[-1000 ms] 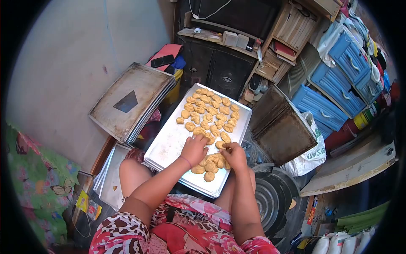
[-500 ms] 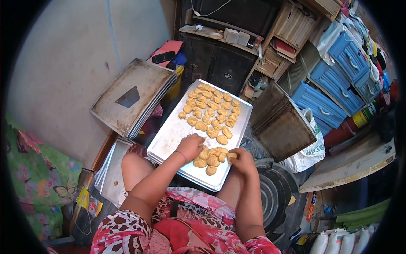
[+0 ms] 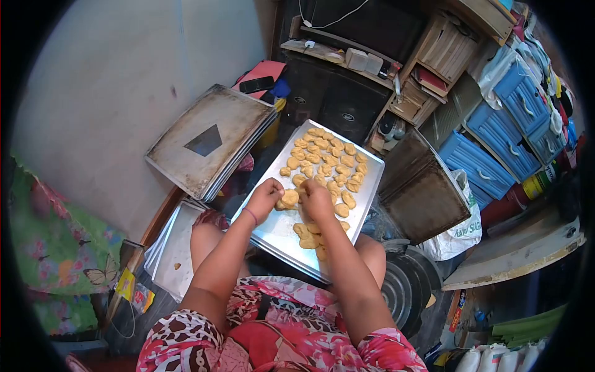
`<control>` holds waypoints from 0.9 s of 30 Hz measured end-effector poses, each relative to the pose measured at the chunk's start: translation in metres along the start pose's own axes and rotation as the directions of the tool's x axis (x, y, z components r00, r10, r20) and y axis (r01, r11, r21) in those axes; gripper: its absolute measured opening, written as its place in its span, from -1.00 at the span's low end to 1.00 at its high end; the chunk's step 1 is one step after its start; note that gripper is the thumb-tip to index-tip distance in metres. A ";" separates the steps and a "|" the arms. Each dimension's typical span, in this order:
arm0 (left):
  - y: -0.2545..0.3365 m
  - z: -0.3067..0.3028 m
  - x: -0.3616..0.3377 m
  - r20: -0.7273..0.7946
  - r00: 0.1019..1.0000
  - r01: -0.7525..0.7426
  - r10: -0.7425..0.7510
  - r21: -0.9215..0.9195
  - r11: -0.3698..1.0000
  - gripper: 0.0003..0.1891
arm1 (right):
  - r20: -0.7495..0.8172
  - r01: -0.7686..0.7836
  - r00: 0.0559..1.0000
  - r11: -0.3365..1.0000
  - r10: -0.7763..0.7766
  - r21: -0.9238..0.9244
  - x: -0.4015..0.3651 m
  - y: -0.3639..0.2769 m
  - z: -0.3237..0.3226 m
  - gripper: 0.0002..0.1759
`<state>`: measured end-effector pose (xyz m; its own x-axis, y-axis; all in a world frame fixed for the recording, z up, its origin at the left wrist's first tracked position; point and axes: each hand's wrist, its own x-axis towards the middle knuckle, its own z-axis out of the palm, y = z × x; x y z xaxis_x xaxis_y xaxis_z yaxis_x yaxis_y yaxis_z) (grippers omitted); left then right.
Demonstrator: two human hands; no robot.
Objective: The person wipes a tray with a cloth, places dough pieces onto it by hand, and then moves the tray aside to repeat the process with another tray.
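Note:
A metal baking tray [image 3: 263, 230] rests across my lap, bearing several golden-yellow dough pieces [image 3: 326, 158] in loose rows at its far end. My left hand [image 3: 265, 198] is closed, its fingertips gripping a lump of dough [image 3: 289, 199] just above the tray. Close to it on the right, my right hand [image 3: 317, 201] has its fingers pinched together at the dough; the fingertips are partly hidden by the hand itself. Beneath my right forearm lies a clump of dough pieces [image 3: 305, 237], partly covered by the arm.
Stained baking trays [image 3: 180, 133] are stacked at the left, and another dark tray [image 3: 427, 192] leans at the right. More trays [image 3: 176, 248] lie beside my left knee. A round black container [image 3: 403, 279], a white sack [image 3: 462, 226] and blue drawers [image 3: 477, 158] stand to the right.
My right hand has moved left and away from me, from the near clump to beside my left hand. The left hand has moved up the tray and now holds dough. The view has shifted slightly.

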<state>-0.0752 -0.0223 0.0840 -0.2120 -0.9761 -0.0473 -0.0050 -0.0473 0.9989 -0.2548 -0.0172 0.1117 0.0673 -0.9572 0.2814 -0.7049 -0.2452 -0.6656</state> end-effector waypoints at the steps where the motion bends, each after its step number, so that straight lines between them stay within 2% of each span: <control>1: -0.003 -0.003 0.001 -0.003 1.000 0.001 -0.001 0.001 1.000 -0.90 | 0.002 0.001 1.000 1.000 -0.001 0.002 0.001 0.000 0.004 -0.78; 3: -0.009 -0.008 0.006 -0.144 0.989 -0.039 0.021 -0.129 0.991 -0.92 | 0.013 0.027 1.000 0.999 -0.028 0.045 0.003 0.002 0.008 -0.79; 4: 0.020 -0.005 -0.007 -0.132 0.986 0.071 -0.098 -0.195 0.978 -0.85 | 0.013 0.027 1.000 0.999 -0.027 0.041 0.004 -0.002 0.007 -0.79; 6: 0.015 -0.009 -0.003 -0.106 0.987 0.094 -0.124 -0.252 0.963 -0.82 | -0.101 0.038 0.995 0.987 -0.022 0.154 0.006 -0.013 0.006 -0.78; 7: 0.011 -0.010 -0.002 -0.081 0.985 0.118 -0.149 -0.302 0.946 -0.79 | -0.096 0.033 0.995 0.988 -0.019 0.152 0.007 -0.010 0.008 -0.78; 9: 0.004 -0.009 -0.003 -0.072 0.987 0.115 -0.142 -0.296 0.948 -0.77 | 0.071 0.046 0.996 0.993 -0.054 0.109 0.010 -0.004 0.016 -0.72; 10: 0.007 -0.008 -0.004 -0.062 0.990 0.105 -0.127 -0.287 0.952 -0.75 | 0.069 0.046 0.996 0.993 -0.054 0.111 0.009 -0.011 0.012 -0.72; 12: 0.010 -0.006 -0.007 -0.047 0.993 0.090 -0.109 -0.300 0.950 -0.74 | 0.037 0.315 0.943 0.920 -0.332 0.234 0.005 -0.021 0.003 -0.64; 13: 0.014 -0.003 -0.013 -0.029 0.995 0.082 -0.095 -0.313 0.946 -0.74 | 0.043 0.311 0.943 0.922 -0.329 0.232 0.001 -0.026 -0.001 -0.64; 15: 0.022 -0.001 -0.020 0.007 0.995 0.097 -0.102 -0.377 0.921 -0.73 | 0.180 0.079 0.971 0.919 -0.160 0.387 -0.007 -0.034 -0.005 -0.60; 16: 0.024 -0.002 -0.022 0.036 0.997 0.081 -0.073 -0.357 0.931 -0.74 | 0.273 -0.123 0.962 0.877 -0.010 0.465 -0.008 -0.027 -0.006 -0.63; 18: 0.021 -0.005 -0.019 0.072 0.997 0.063 -0.041 -0.335 0.940 -0.74 | 0.274 -0.176 0.961 0.827 0.028 0.534 -0.009 -0.013 -0.015 -0.65; 19: 0.017 -0.008 -0.015 0.022 1.000 0.008 -0.002 -0.263 0.965 -0.77 | 0.281 -0.226 0.958 0.770 0.063 0.597 -0.010 -0.006 -0.021 -0.68; 20: 0.012 -0.009 -0.012 -0.025 0.999 -0.043 0.038 -0.188 0.981 -0.79 | 0.224 -0.255 0.965 0.708 0.139 0.658 -0.011 0.004 -0.023 -0.73; 21: 0.008 -0.012 -0.007 -0.021 0.999 -0.039 0.036 -0.190 0.981 -0.79 | 0.223 -0.258 0.964 0.708 0.144 0.657 -0.012 0.011 -0.024 -0.73; 23: 0.017 -0.016 0.002 -0.119 0.993 -0.012 -0.003 -0.123 0.992 -0.82 | -0.018 -0.100 0.990 0.795 0.138 0.598 -0.014 0.023 -0.022 -0.76; 25: 0.013 -0.015 0.015 -0.122 0.992 -0.054 0.042 -0.096 0.994 -0.80 | -0.056 -0.063 0.992 0.822 0.114 0.567 -0.018 0.025 -0.015 -0.75; 26: 0.015 -0.014 0.018 -0.120 0.990 -0.076 0.073 -0.019 0.997 -0.80 | -0.069 -0.017 0.997 0.950 0.041 0.313 -0.020 0.020 -0.014 -0.75; 27: 0.016 -0.013 0.019 -0.117 0.988 -0.099 0.105 0.058 0.993 -0.80 | -0.060 0.035 0.998 0.999 -0.033 0.036 -0.023 0.015 -0.012 -0.75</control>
<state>-0.0668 -0.0446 0.0991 -0.0959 -0.9937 0.0577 -0.0407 0.0619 0.9973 -0.2759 0.0031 0.1036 0.0476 -0.9377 0.3443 -0.6765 -0.2838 -0.6795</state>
